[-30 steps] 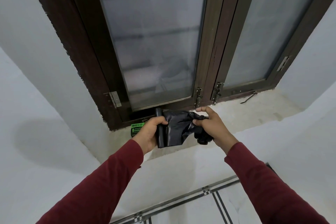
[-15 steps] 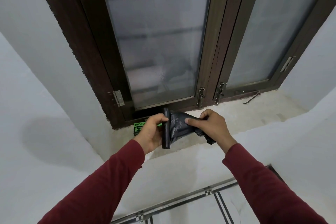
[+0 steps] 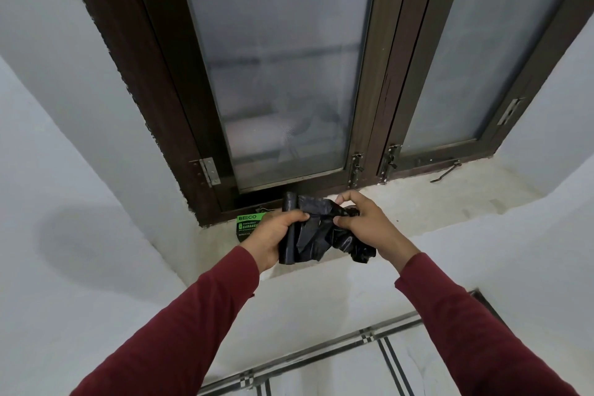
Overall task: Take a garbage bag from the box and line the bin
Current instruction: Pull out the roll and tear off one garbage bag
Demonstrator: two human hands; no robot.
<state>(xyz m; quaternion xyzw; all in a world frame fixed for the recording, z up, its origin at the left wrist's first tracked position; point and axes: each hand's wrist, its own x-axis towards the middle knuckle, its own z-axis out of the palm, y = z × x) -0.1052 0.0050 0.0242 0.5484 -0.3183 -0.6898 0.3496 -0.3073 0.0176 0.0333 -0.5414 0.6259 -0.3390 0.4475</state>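
Observation:
My left hand (image 3: 277, 235) grips an upright black roll of garbage bags (image 3: 291, 228) over the window sill. From the roll a loose, crumpled black garbage bag (image 3: 324, 235) hangs out to the right. My right hand (image 3: 361, 220) pinches this bag between thumb and fingers. Behind my left hand, a green and black garbage bag box (image 3: 248, 228) lies on the sill, partly hidden. No bin is in view.
A dark wooden window frame (image 3: 369, 106) with frosted panes rises right behind the hands. The pale stone sill (image 3: 434, 199) runs to the right, with a metal stay hook (image 3: 445, 172) on it. White walls flank the recess, and a tiled floor (image 3: 337, 373) lies below.
The hands have drawn apart a little, and more of the bag has come off the roll and hangs lower on the right. The camera view has shifted slightly.

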